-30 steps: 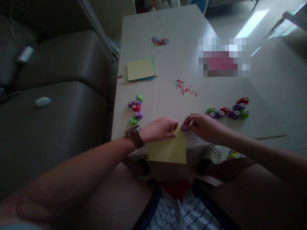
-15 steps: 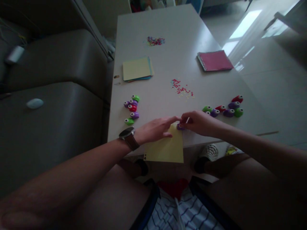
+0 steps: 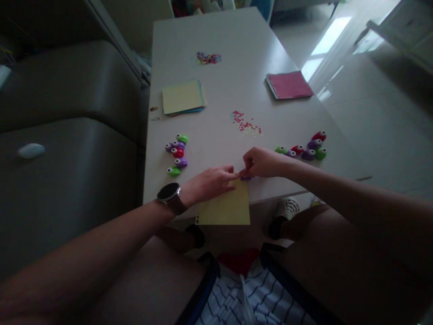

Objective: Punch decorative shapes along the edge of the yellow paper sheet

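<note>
A sheet of yellow paper (image 3: 225, 210) lies at the table's near edge and overhangs it, with small dark holes at its lower left corner. My left hand (image 3: 213, 183) rests over its upper part, index finger stretched toward my right fingers and thumb apart on the sheet. At the paper's top right corner, my right hand (image 3: 262, 162) closes on a small purple craft paper punch (image 3: 246, 178), mostly hidden under the fingers. Several coloured punches (image 3: 177, 153) stand left of my left hand. More coloured punches (image 3: 309, 151) are beyond my right wrist.
A stack of coloured paper (image 3: 182, 97) lies on the left of the white table (image 3: 237, 40). A pink spiral notebook (image 3: 290, 85) is at right. Red and pale confetti (image 3: 245, 123) is scattered mid-table, with a multicoloured confetti pile (image 3: 209, 58) farther back. A grey sofa (image 3: 67, 162) borders the left.
The whole view has shifted slightly. My right hand now bends lower over the purple punch, covering more of it, and the white piece between its fingers is out of sight. My left hand stays on the paper.
</note>
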Action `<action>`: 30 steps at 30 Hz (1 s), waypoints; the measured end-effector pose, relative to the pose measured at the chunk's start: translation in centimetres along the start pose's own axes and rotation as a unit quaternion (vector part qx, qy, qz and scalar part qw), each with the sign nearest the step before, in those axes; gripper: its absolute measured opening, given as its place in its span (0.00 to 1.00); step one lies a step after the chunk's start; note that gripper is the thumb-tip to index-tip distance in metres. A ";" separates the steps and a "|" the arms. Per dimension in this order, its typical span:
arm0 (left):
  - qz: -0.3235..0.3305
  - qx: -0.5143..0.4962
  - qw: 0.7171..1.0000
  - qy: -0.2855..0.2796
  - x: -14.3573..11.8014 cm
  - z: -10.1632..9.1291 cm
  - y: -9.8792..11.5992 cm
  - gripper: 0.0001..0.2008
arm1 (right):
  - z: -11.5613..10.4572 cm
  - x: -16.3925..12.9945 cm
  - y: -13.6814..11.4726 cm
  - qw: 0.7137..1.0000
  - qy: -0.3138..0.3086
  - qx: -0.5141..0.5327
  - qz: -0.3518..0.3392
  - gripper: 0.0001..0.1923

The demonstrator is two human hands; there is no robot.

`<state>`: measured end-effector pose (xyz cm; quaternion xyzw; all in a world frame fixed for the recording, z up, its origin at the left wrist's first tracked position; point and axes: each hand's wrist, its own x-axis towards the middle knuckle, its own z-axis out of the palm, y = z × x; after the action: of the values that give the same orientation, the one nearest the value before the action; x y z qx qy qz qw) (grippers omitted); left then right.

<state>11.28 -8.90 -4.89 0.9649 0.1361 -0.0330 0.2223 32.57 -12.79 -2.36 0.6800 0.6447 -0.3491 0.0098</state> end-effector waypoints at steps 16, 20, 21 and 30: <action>-0.019 -0.090 0.996 -0.008 -0.9 -0.7 -1.0 0.24 | -1.2 -1.9 1.2 0.989 0.099 -0.044 -0.097 0.04; -0.013 -0.093 0.995 -0.026 -1.1 -1.1 -0.9 0.16 | -0.5 -2.2 1.5 0.984 0.077 -0.080 -0.138 0.10; -0.010 -0.096 0.995 -0.029 -1.1 -1.2 -0.8 0.16 | -0.4 -2.2 1.4 0.983 0.072 -0.091 -0.141 0.08; -0.009 -0.089 0.995 -0.042 -1.4 -1.6 -0.3 0.17 | -1.2 -0.7 2.9 0.975 0.141 -0.139 -0.099 0.09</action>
<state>9.90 -8.29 -3.45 0.9377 0.1377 -0.0637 0.3125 35.76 -13.36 -2.36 0.6475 0.7457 -0.1559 -0.0213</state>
